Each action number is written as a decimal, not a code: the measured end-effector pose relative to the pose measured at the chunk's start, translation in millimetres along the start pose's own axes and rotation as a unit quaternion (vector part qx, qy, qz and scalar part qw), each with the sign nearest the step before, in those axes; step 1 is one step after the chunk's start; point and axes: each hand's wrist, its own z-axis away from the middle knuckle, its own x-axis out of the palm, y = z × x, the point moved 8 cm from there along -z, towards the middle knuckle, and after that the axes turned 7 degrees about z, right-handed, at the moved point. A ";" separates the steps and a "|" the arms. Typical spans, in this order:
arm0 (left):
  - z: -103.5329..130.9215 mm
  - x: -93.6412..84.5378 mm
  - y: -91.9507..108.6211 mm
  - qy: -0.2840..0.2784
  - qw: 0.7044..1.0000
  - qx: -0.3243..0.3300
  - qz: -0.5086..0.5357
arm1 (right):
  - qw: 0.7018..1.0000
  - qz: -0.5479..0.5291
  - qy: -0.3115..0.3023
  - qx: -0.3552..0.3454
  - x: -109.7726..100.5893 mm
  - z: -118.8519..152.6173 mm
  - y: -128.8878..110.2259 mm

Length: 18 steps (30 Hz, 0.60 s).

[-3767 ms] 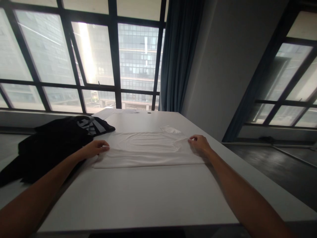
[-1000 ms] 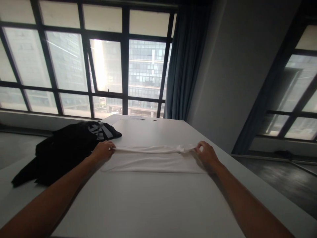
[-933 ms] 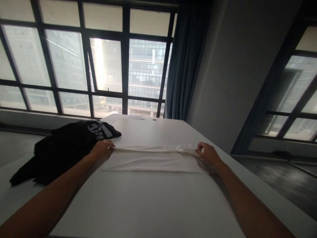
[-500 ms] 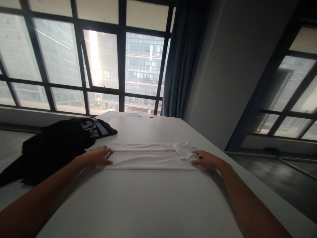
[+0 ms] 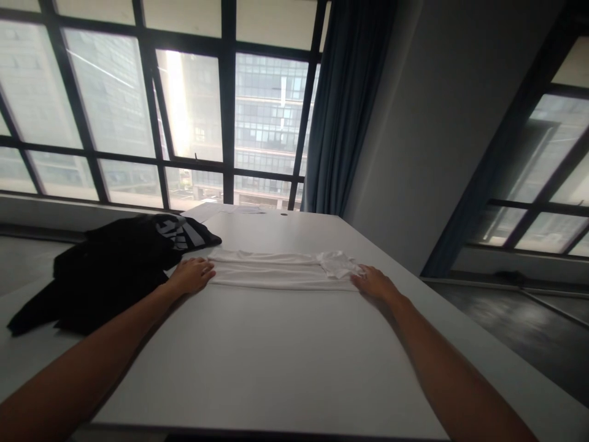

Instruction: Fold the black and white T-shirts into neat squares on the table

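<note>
A white garment (image 5: 276, 275), perhaps a shirt, lies folded into a long flat strip across the white table (image 5: 271, 362). Its right end is bunched into a crumpled part (image 5: 338, 264). My left hand (image 5: 192, 276) rests palm down at the strip's left end, with its fingertips on the cloth and its fingers stretched out. At the opposite end my right hand (image 5: 375, 282) touches the cloth near the crumpled part, fingers extended and thumb toward me. Neither hand is visibly closed around the fabric.
A black garment (image 5: 115, 264) with a grey print lies heaped on the table's left side, close to my left forearm. Papers (image 5: 243, 209) lie at the far edge. Beyond are tall windows, a blue curtain (image 5: 343, 116) and a wall column (image 5: 414, 147).
The white strip has slid away from me across the table along with both hands. My fingers now lie flatter on its ends. More of the table's near edge shows.
</note>
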 end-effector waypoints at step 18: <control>3.8 -41.0 -24.9 0.063 0.983 -0.032 0.172 | 0.998 -0.017 0.031 0.061 -29.0 8.0 59.0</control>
